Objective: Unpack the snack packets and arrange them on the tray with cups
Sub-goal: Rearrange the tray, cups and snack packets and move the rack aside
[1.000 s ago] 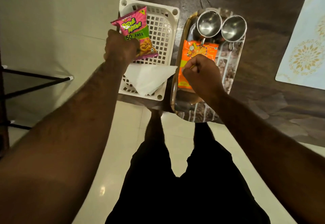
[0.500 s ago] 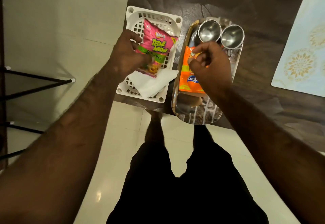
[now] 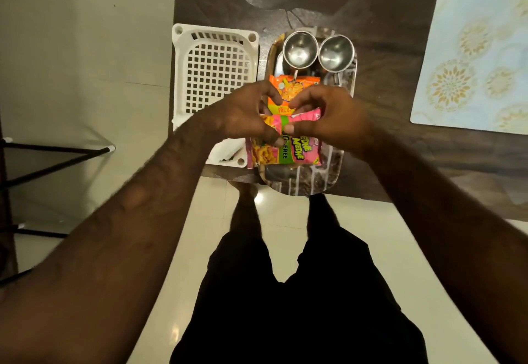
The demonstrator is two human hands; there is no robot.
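Note:
A shiny steel tray [image 3: 303,185] sits at the near edge of the dark table. Two steel cups [image 3: 300,49] [image 3: 336,52] stand side by side at its far end. An orange snack packet [image 3: 288,90] lies flat just below the cups. A pink and green snack packet [image 3: 285,150] lies sideways across the tray's near half. My left hand [image 3: 243,116] grips its left end and my right hand [image 3: 331,119] pinches its top right edge. The hands hide part of both packets.
A white plastic lattice basket [image 3: 214,69] stands left of the tray, with white paper [image 3: 225,150] at its near end. A pale blue patterned placemat [image 3: 474,52] lies at the far right. Black metal legs [image 3: 57,155] stand on the floor at left.
My left hand carried the pink packet from above the basket rightward onto the tray. My right hand left the orange packet and took hold of the pink one. The basket now shows only paper.

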